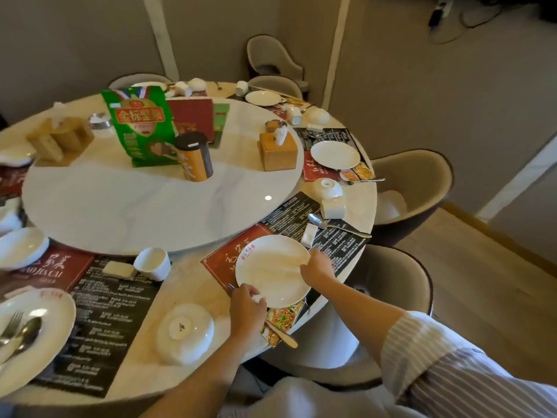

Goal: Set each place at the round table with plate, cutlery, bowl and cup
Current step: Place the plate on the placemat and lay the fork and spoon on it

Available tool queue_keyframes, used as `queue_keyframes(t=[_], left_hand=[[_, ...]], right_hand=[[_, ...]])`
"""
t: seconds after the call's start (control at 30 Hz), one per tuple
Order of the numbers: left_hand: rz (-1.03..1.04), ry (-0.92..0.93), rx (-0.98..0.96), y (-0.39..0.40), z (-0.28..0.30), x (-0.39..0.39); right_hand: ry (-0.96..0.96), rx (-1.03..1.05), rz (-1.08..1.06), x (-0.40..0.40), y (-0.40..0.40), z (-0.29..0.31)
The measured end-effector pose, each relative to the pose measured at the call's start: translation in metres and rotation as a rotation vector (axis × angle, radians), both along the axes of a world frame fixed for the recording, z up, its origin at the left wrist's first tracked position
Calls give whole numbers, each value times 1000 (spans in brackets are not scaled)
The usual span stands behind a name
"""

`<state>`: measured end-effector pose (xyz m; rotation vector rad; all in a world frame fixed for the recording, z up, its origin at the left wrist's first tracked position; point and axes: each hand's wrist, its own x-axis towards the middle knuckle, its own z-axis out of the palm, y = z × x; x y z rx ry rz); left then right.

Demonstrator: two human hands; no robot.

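Striped sleeve (452,366) above round table (180,285)

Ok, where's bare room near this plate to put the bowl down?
Bare marble lies between the upturned bowl and the plate, left of the red menu mat. The turntable's near half is also open. To the right it is crowded: spoon, white rest, cup. Both hands, left hand and right hand, hold the plate's rim.
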<state>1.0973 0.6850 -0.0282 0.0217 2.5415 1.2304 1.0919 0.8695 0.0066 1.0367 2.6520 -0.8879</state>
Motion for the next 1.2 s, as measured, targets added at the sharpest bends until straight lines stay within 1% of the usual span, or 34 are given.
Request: queue_keyframes(t=[0.03,0.1,0.13,0.17,0.2,0.23,0.3,0.33,0.4,0.5,0.6,0.73,0.77,0.87,0.9,1.0,1.2], left_hand=[[-2,25,2,-1,1,1],[124,62,13,10,-2,10],[143,84,37,10,-4,11],[221,95,64,16,-5,16],[290,97,80,22,-8,22],[306,109,93,23,-9,24],[430,129,103,38,-8,35],[447,134,115,40,-10,35],[556,150,122,54,-12,42],[626,149,159,67,-17,47],[664,124,141,81,-20,52],[643,187,49,93,-23,54],[649,196,34,99,-22,57],[642,222,1,110,-20,60],[642,227,-10,115,-21,61],[619,208,-46,120,-23,61],[539,181,-52,131,-23,57]], right_hand=[[1,-19,-13,0,0,0],[-4,-86,62,-10,12,-5],[1,-105,53,-10,13,-6],[-11,-124,84,-14,20,-8],[-15,-129,115,-18,25,-9],[-7,-129,110,-17,26,-10],[-12,-130,195,-22,39,-13],[-6,-131,200,-20,40,-12],[-13,-147,272,-23,53,-15],[-21,-191,310,-21,65,-16],[-24,-230,355,-15,77,-15],[-78,-434,297,-6,90,-13],[-84,-465,309,-2,97,-12],[-52,-425,389,6,112,-13],[-57,-454,401,8,118,-13],[-89,-611,358,15,126,-18],[-90,-682,281,21,144,-23]])
